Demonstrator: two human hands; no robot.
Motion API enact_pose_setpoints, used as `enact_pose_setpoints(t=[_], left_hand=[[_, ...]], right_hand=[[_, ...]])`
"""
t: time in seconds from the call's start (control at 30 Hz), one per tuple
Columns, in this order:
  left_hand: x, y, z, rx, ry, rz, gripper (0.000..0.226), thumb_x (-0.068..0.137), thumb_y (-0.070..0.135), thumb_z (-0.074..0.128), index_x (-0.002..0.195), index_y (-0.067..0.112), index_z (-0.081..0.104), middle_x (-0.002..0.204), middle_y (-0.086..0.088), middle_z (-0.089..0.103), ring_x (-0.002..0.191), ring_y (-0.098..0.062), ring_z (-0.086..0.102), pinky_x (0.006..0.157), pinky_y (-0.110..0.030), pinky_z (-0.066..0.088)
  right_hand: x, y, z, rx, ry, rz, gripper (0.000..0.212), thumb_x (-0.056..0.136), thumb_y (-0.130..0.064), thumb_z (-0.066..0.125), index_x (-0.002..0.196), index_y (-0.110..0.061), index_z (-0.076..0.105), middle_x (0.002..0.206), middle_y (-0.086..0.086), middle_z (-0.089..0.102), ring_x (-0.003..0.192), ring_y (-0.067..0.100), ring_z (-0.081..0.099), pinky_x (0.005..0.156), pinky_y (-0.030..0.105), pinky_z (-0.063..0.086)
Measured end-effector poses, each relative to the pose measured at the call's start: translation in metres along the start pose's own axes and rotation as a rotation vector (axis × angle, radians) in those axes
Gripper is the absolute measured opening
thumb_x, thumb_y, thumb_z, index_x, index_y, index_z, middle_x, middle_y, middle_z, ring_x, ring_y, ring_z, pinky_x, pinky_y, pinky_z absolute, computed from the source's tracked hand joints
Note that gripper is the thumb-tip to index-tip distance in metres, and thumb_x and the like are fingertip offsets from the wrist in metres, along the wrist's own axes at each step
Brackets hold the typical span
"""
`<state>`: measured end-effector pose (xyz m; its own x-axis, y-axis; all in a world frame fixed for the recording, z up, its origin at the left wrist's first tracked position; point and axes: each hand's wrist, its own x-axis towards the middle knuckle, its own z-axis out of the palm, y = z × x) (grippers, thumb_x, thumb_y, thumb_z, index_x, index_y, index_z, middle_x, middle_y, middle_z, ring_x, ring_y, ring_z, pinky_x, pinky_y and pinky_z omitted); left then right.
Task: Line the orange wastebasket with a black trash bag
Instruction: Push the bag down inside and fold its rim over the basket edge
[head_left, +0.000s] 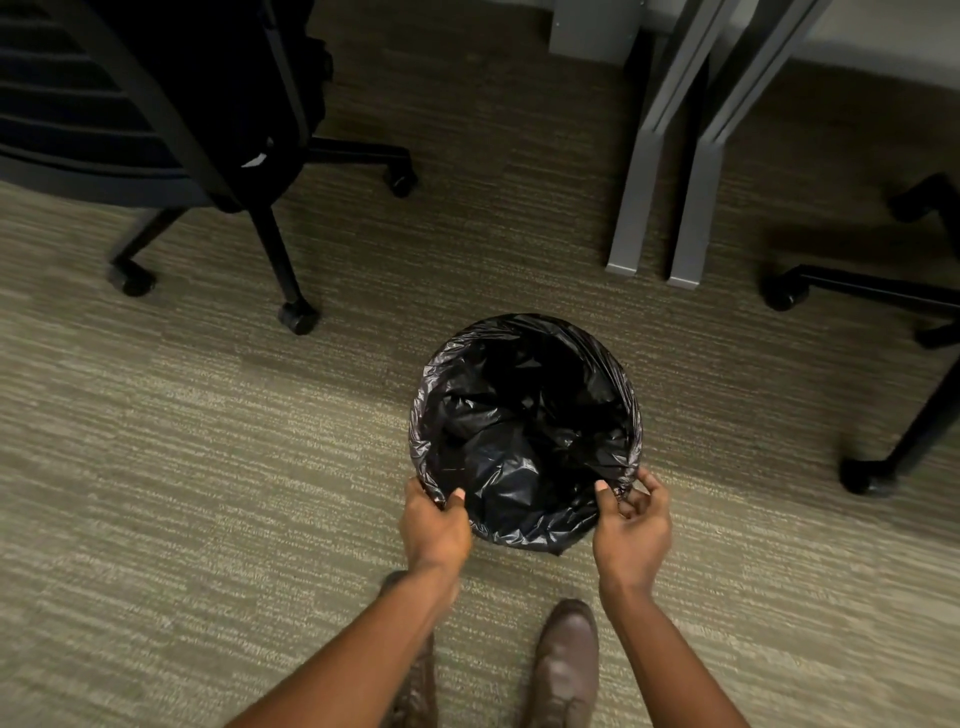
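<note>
Brown leather shoes (566, 670) | left hand (434, 525), right hand (631, 530): fingers pinching crinkled black plastic trash bag (519, 441) at rim | risk: uneven tugging slips film inside hidden wastebasket.

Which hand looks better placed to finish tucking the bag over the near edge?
Probably the right hand: its grip pinches the black trash bag where the plastic bunches. The left hand already holds a smoother part of the rim.

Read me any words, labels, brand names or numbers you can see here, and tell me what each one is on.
None can be read.
The black trash bag shows no print.
The office chair has a small pale patch on its back, too blurred to tell whether it holds text.
The desk legs, carpet and brown shoes carry no visible markings.
</note>
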<state>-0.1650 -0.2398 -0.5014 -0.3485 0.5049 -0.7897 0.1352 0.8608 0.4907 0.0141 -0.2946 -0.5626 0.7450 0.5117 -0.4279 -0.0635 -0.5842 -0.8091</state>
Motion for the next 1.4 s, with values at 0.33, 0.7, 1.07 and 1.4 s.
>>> enact_pose_setpoints(t=[0.33,0.7,1.07,1.4], left_hand=[[0.014,0.0,-0.013,0.047,-0.063,0.017,0.04,0.098,0.026,0.077,0.131,0.015,0.058,0.116,-0.004,0.078,0.096,-0.018,0.074,0.078,-0.03,0.057],[0.054,0.043,-0.036,0.237,0.181,0.342,0.034,0.091,0.015,0.084,0.118,0.008,0.065,0.103,-0.004,0.074,0.09,-0.023,0.073,0.077,-0.032,0.061],[0.077,0.065,-0.042,0.394,0.072,0.453,0.039,0.087,0.008,0.087,0.124,-0.001,0.075,0.087,0.014,0.069,0.082,-0.01,0.07,0.084,-0.022,0.06],[0.091,0.142,-0.008,0.316,0.141,0.527,0.034,0.09,0.016,0.086,0.12,0.004,0.076,0.087,0.004,0.073,0.085,-0.018,0.071,0.08,-0.028,0.062]], right_hand=[[0.01,-0.004,-0.008,-0.062,-0.128,0.03,0.048,0.1,-0.015,0.07,0.142,-0.016,0.049,0.119,0.011,0.076,0.103,0.018,0.074,0.089,0.036,0.059],[-0.008,-0.023,-0.01,-0.268,0.0,0.017,0.073,0.08,-0.054,0.084,0.134,-0.017,0.052,0.098,-0.002,0.07,0.082,0.017,0.071,0.078,0.046,0.063],[-0.003,-0.026,-0.003,-0.206,-0.055,0.038,0.051,0.088,-0.015,0.083,0.133,-0.003,0.06,0.074,-0.014,0.062,0.066,0.008,0.064,0.074,0.04,0.06],[0.094,-0.119,0.019,-0.314,-0.084,-0.162,0.041,0.09,-0.023,0.082,0.123,-0.006,0.065,0.08,-0.01,0.065,0.075,0.016,0.064,0.075,0.033,0.051]])
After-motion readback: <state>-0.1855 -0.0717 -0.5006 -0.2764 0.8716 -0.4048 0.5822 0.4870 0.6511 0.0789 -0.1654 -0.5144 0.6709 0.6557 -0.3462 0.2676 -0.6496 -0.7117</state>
